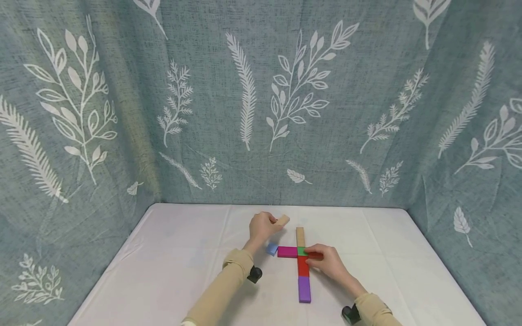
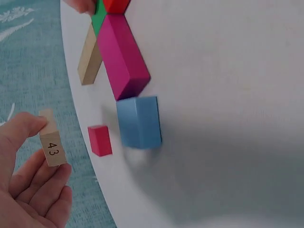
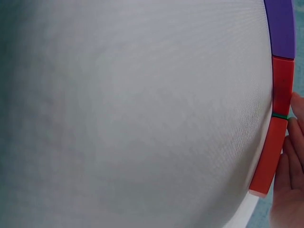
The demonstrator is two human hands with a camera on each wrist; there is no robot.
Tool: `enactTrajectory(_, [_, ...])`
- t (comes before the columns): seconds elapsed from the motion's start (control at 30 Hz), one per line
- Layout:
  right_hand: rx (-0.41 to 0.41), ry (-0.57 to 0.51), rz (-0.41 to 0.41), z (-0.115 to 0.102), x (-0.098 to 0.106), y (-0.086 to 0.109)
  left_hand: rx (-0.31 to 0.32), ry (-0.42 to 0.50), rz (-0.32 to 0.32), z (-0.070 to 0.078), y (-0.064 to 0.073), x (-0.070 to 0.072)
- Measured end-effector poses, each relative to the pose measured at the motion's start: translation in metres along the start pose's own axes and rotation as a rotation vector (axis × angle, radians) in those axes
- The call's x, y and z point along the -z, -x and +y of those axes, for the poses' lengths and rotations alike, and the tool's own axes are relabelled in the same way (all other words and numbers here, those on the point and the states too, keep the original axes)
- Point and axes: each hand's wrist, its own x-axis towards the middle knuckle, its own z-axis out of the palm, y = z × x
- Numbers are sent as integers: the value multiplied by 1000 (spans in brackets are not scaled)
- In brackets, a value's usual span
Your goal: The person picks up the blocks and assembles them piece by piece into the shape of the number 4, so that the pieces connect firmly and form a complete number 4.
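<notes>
My left hand (image 1: 261,227) pinches a plain wooden block (image 1: 283,220) between thumb and fingers, raised over the table; its end reads 43 in the left wrist view. My right hand (image 1: 329,261) has thumb and fingers around an orange-red block (image 3: 269,156), partly hidden in the head view. That block meets a green block (image 1: 301,251) at the centre of a cross. A magenta block (image 1: 287,252) forms the left arm, another wooden block (image 1: 300,237) the far one. Toward me run a red block (image 1: 303,266) and a purple block (image 1: 304,290).
A light blue block (image 2: 139,122) lies close to the magenta block's outer end, turned at an angle. Beyond it, a small pinkish-red block (image 2: 99,140) shows in the left wrist view. A white cloth covers the table (image 1: 163,262), with a leaf-patterned curtain (image 1: 204,113) around its far sides.
</notes>
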Motion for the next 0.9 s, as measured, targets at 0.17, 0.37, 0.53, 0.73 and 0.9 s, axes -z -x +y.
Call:
enactTrajectory(0.17, [0,-2,3,1,0,0,49,0,-21,4,2,-8])
enactTrajectory(0.37, [0,0,2,2,-1,0,82,-41,-27,3,8,-18])
enactTrajectory(0.53, [3,4,2,3,-1,-1,106,-16,-21,1,12,-23])
enactTrajectory(0.73, [22,6,2,3,0,-1,135,-18,-9,-1,14,-29])
enactTrajectory(0.9, [24,1,3,3,1,-2,119,-13,6,-4,14,-33])
